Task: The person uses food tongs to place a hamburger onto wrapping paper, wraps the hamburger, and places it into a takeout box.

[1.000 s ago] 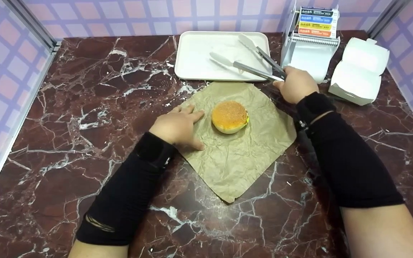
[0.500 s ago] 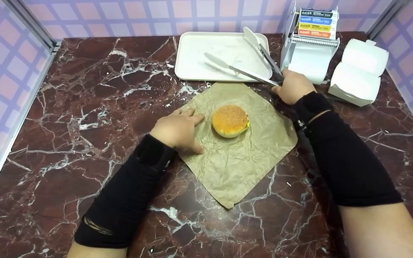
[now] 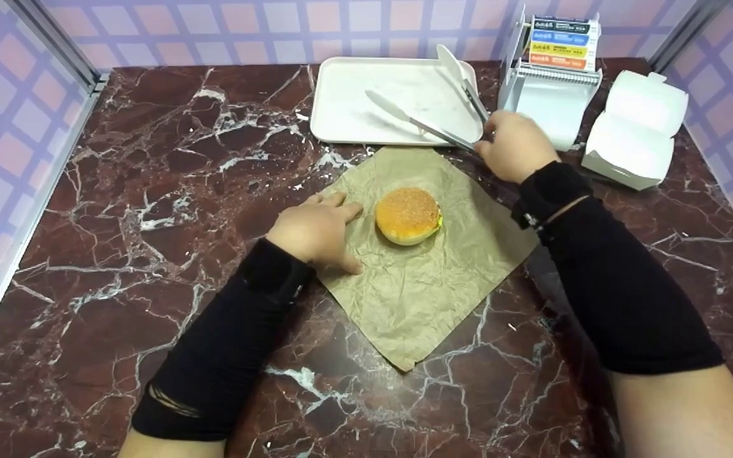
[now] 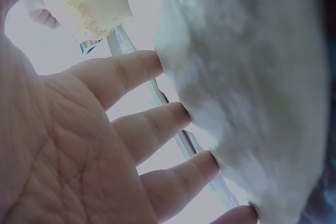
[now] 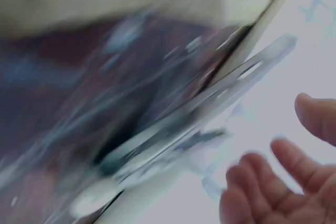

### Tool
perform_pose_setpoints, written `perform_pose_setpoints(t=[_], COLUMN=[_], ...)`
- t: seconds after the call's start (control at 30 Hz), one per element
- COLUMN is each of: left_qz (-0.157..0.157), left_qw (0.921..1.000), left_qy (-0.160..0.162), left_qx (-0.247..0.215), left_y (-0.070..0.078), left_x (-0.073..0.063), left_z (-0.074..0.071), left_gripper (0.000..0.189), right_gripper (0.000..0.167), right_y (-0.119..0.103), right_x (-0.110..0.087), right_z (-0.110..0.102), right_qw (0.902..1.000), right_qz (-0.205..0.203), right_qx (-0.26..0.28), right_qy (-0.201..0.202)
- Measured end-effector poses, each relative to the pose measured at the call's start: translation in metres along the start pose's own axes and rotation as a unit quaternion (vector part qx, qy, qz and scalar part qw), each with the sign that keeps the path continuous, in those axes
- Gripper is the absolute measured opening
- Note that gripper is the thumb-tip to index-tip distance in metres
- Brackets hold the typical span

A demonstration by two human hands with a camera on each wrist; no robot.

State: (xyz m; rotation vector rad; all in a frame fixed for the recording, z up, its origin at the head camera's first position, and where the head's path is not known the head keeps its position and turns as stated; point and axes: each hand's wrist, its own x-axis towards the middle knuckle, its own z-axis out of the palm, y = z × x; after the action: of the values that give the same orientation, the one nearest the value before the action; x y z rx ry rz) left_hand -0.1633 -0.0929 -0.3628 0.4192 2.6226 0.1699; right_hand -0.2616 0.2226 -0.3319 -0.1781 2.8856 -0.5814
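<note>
My left hand [image 3: 312, 229] lies with spread fingers on the left corner of the brown wrapping paper [image 3: 417, 299]. The left wrist view shows its fingertips against the paper [image 4: 247, 103]. A hamburger [image 3: 408, 215] with a sesame bun sits on the paper, just right of this hand. At the tray's front right corner are silver tongs [image 3: 392, 108], arms spread, pale tips over the white tray [image 3: 341, 95]. My right hand [image 3: 516, 147] is at their handle end and hides it. In the blurred right wrist view its fingers are apart from the tongs [image 5: 210, 100].
Behind the right hand stands a label dispenser [image 3: 551, 95] with several coloured strips on top. An open white burger box [image 3: 634, 127] is at its right. Purple and pink checked walls [image 3: 245, 32] border the dark marbled table [image 3: 118, 305].
The paper and hamburger have slid slightly towards me with my left hand. The tongs' arms have spread wider, and my right hand has let go of them and shifted a little left.
</note>
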Motion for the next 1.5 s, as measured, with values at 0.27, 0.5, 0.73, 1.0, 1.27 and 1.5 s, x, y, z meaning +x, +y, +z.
perform_pose_setpoints(t=[0.27,0.5,0.73,1.0,1.27,1.5], left_qz=[-0.001,0.000,0.012,0.007,0.007,0.003], left_qw=[1.0000,1.0000,0.9993,0.9992,0.9985,0.9986], left_qy=[-0.001,0.003,0.022,0.029,0.042,0.043], left_qx=[0.001,0.009,0.027,0.028,0.036,0.032], left_y=[0.002,0.004,0.007,0.008,0.013,0.013], left_x=[-0.002,-0.003,-0.005,-0.007,-0.011,-0.009], left_z=[0.002,0.003,0.002,0.002,0.003,0.002], left_gripper=[0.117,0.116,0.107,0.105,0.099,0.100], right_gripper=[0.048,0.058,0.063,0.056,0.044,0.046], right_y=[-0.018,-0.020,-0.019,-0.021,-0.020,-0.019], right_x=[0.006,0.013,0.015,0.016,0.014,0.012], right_z=[0.023,0.030,0.030,0.032,0.032,0.022], right_qw=[0.9950,0.9943,0.9956,0.9966,0.9927,0.9873], right_qz=[-0.074,-0.068,-0.048,-0.044,-0.072,-0.089], right_qx=[-0.022,-0.011,0.011,0.034,0.089,0.119], right_qy=[-0.064,-0.081,-0.080,-0.061,-0.038,-0.056])
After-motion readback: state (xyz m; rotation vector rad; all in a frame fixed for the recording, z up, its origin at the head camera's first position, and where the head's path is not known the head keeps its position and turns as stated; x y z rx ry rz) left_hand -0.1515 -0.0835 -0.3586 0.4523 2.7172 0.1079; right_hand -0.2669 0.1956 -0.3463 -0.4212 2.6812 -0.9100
